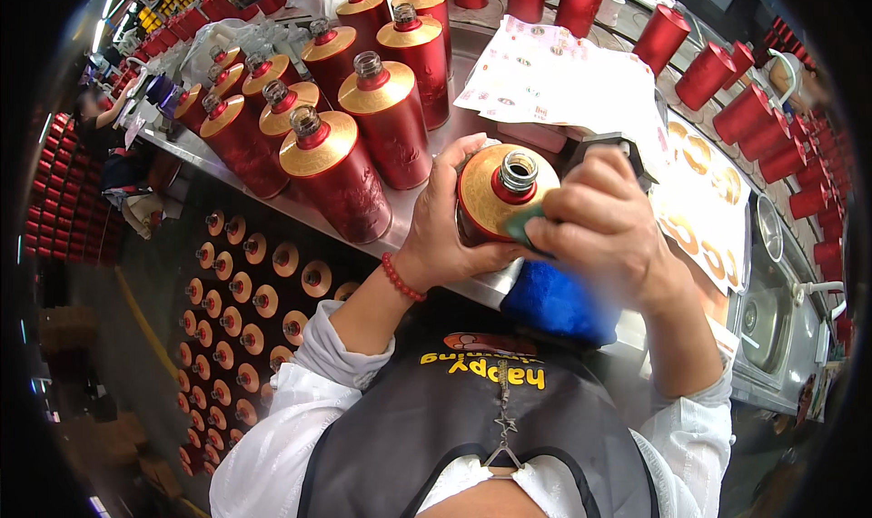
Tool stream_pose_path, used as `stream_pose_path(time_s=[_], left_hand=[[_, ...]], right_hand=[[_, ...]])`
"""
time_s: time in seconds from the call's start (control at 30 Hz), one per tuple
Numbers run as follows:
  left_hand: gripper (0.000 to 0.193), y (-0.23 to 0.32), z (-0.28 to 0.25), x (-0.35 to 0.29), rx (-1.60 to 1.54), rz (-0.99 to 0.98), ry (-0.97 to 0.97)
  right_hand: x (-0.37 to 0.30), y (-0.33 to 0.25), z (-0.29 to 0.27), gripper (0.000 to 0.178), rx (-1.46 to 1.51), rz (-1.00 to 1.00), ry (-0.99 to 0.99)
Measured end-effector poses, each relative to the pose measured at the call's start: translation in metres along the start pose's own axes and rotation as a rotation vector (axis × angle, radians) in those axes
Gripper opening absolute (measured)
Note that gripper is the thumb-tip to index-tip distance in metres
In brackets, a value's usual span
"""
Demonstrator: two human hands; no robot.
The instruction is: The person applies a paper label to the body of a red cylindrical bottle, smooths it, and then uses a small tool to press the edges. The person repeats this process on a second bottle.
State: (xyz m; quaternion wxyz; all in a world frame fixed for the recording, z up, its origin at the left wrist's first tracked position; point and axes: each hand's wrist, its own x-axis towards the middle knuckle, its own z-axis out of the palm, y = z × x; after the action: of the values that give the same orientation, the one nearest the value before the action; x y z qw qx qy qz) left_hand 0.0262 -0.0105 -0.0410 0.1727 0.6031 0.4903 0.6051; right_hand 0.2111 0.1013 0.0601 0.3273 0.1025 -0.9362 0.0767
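A red bottle [486, 186] with a gold shoulder and a bare glass neck stands in front of me, tilted slightly. My left hand [436, 223] wraps its left side, thumb along the lower front. Fingers of my right hand [604, 214] are bent around a small flat green piece [520, 224], which lies against the gold shoulder at the bottle's right. Motion blurs the right hand, and most of the green piece is hidden by it. Just below the bottle is a fuzzy blue cloth [559, 300].
Several similar red bottles [331, 168] crowd the metal table to the left. Printed sheets [559, 68] lie behind the held bottle; a gold label sheet [695, 214] is at the right. More bottles [241, 336] stand low at left. A sink [767, 327] is far right.
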Motion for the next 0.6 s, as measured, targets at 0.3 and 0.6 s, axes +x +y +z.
stream_pose_path(time_s=[0.3,0.6], left_hand=[[0.106,-0.002,-0.005,-0.001,-0.143,-0.022,-0.041],[0.103,0.010,-0.001,0.005,-0.229,-0.100,-0.024]], right_hand=[[-0.010,-0.006,0.006,0.027,-0.016,0.299,0.194],[-0.014,0.008,0.017,0.024,0.319,0.951,0.415]])
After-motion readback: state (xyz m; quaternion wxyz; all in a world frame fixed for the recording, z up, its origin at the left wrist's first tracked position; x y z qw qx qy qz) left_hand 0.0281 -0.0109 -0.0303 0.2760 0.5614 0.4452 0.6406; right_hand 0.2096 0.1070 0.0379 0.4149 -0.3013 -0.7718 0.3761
